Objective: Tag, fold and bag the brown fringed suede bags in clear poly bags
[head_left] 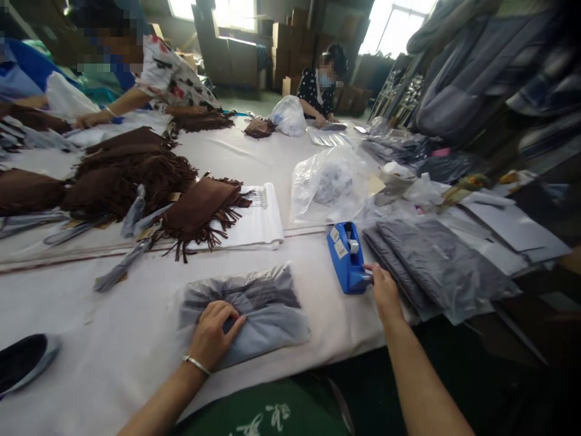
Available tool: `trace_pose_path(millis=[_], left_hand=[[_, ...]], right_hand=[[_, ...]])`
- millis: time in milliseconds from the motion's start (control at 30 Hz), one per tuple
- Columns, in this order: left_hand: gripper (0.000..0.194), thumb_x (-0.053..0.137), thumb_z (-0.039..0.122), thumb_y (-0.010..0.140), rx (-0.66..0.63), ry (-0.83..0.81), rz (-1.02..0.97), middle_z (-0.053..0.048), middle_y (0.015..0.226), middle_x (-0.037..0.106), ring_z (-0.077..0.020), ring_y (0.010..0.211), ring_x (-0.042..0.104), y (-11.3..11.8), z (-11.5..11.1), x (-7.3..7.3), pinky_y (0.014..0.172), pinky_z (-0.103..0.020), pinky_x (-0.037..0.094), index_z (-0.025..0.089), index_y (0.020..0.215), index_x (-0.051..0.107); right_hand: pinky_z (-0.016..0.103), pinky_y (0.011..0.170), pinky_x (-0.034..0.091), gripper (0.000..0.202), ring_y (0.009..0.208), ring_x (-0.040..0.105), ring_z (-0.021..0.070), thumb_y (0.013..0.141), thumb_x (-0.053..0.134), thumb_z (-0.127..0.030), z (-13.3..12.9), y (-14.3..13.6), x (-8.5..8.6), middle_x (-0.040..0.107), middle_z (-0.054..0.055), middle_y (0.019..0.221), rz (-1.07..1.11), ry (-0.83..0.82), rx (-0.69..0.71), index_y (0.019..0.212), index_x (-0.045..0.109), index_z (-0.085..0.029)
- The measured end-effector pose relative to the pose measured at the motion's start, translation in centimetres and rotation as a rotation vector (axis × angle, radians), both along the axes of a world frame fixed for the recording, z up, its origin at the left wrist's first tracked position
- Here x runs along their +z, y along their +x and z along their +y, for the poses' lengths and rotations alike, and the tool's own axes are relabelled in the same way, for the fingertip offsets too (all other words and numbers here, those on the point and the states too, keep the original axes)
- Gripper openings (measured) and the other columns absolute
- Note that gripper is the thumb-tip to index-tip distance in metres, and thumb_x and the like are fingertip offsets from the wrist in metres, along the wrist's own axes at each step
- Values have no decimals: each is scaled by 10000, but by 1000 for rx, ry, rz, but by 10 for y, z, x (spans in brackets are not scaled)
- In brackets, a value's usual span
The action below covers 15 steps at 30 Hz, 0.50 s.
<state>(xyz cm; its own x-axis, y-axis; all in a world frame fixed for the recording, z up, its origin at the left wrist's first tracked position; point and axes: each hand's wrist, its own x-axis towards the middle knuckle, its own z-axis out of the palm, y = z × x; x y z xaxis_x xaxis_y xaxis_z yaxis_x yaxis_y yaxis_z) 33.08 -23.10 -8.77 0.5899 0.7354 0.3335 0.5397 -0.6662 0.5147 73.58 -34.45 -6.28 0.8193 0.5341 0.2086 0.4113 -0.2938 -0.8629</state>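
My left hand (213, 333) presses flat, ungripped, on the soft grey garment in slippery clear plastic bag (245, 312) — pin at fold; right hand (384, 287) fingertips grasping at blue plastic tape dispenser (347, 257).

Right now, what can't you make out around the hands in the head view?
- Right hand fingertips: hidden against the blue tape dispenser; whether tape is gripped is unclear.
- Contents of the bagged grey item under the left hand: veiled by plastic.
- Dispenser labels: too small.
- Dark object: cut by left edge.
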Motion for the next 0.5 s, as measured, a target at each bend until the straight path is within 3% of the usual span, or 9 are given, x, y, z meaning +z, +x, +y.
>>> trace_pose_path(millis=[133, 267, 367, 500], left_hand=[[230, 524, 374, 881, 4, 20, 5, -46, 801, 570, -214, 842, 520, -1, 0, 0, 804, -357, 431, 196, 737, 544], [215, 538, 372, 873, 9, 19, 11, -48, 814, 574, -224, 865, 522, -3, 0, -4, 811, -365, 428, 197, 748, 545], [209, 542, 374, 867, 10, 18, 19, -50, 821, 581, -232, 877, 531, -3, 3, -7, 803, -366, 432, 198, 756, 553], [241, 534, 411, 863, -4, 44, -4, -51, 808, 591, -236, 851, 549, -2, 5, -6, 778, -365, 452, 206, 740, 556]], right_hand=[[367, 865, 455, 385, 948, 595, 221, 868, 453, -470, -10, -15, -5, 646, 96, 1049, -33, 13, 7, 928, 679, -164], [454, 1049, 275, 301, 1171, 451, 274, 822, 538, -452, -37, -26, -14, 611, 106, 1120, -124, 10, -45, 853, 686, -192], [503, 1083, 183, 297, 1203, 399, 307, 782, 580, -468, -38, -16, -15, 607, 126, 1104, -151, -15, -42, 783, 684, -190], [443, 911, 428, 416, 974, 579, 254, 876, 426, -476, -15, 0, 1, 662, 115, 995, -65, -33, 69, 1034, 645, -159]])
